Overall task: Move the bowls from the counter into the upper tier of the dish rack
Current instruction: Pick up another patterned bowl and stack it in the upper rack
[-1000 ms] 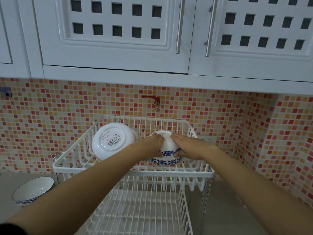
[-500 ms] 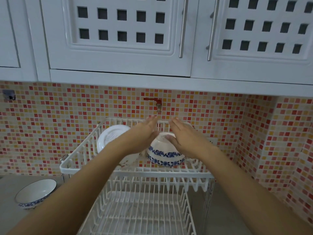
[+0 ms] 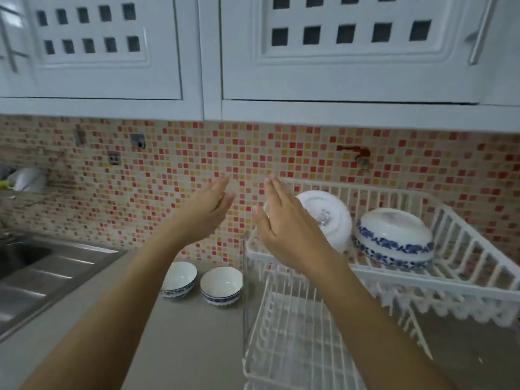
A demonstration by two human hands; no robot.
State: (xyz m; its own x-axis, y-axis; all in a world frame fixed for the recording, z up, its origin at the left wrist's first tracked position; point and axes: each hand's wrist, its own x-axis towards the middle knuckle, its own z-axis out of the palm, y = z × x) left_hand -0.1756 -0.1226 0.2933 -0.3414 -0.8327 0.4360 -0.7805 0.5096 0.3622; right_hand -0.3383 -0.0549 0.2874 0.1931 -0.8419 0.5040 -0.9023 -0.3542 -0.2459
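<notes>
Two white bowls with blue floral rims stand upright on the grey counter: one bowl (image 3: 180, 280) on the left, a second bowl (image 3: 221, 285) beside it, just left of the white wire dish rack (image 3: 450, 282). In the rack's upper tier a plain white bowl (image 3: 329, 218) leans on its side and a blue-rimmed bowl (image 3: 394, 237) lies upside down. My left hand (image 3: 205, 212) and my right hand (image 3: 284, 223) are raised, flat and empty, palms facing each other, left of the upper tier and above the counter bowls.
A steel sink (image 3: 31, 266) lies at the left. The rack's lower tier (image 3: 287, 347) holds nothing. White wall cabinets (image 3: 337, 60) hang low overhead. A red tap (image 3: 357, 153) sticks out of the mosaic wall behind the rack.
Both hands let go of the blue-rimmed bowl, which stays upside down in the upper tier, and drew back to the left. The view swung left, showing two bowls on the counter and the sink.
</notes>
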